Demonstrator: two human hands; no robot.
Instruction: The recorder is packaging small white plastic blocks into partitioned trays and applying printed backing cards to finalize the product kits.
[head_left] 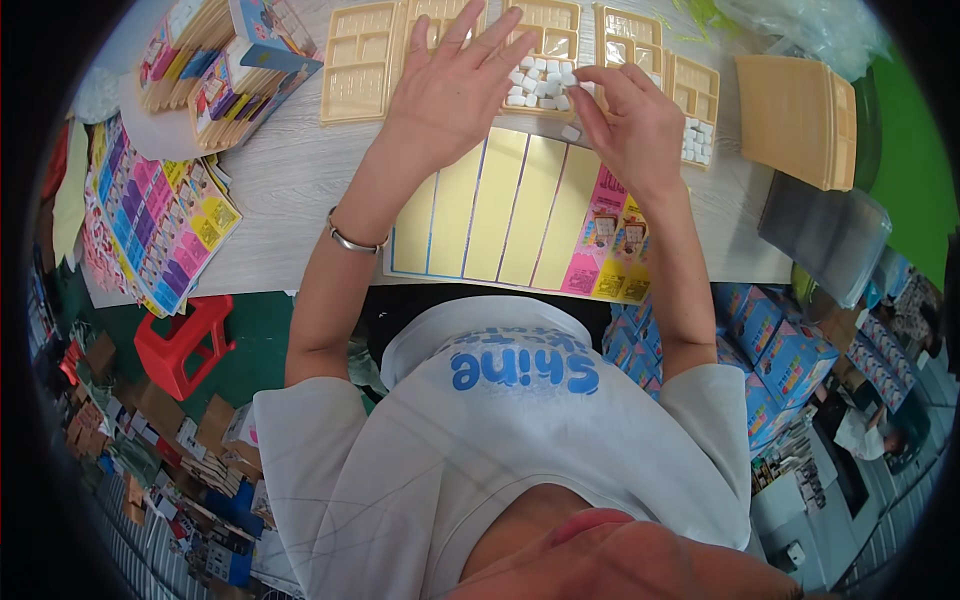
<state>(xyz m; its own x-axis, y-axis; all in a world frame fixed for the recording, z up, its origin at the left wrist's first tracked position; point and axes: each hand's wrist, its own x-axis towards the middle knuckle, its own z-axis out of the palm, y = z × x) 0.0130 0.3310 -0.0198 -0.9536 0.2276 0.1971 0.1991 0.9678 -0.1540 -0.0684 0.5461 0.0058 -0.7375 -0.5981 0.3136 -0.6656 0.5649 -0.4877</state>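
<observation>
My left hand (455, 85) lies flat with fingers spread over a tan plastic compartment tray (558, 22) at the table's far side. My right hand (630, 115) pinches one small white cube at the edge of a pile of small white cubes (538, 82) in that tray. One loose white cube (571, 132) lies on the table just below it. In front of me lies a yellow sheet (495, 205) divided into long strips, with a pink and yellow printed end (612, 245).
More tan trays (358, 62) sit in a row; one on the right (697, 120) holds white cubes. A stack of tan trays (798, 118) and clear bags (825, 232) lie right. Colourful card sheets (160, 215) and boxes (225, 70) lie left. A red stool (185, 345) stands below.
</observation>
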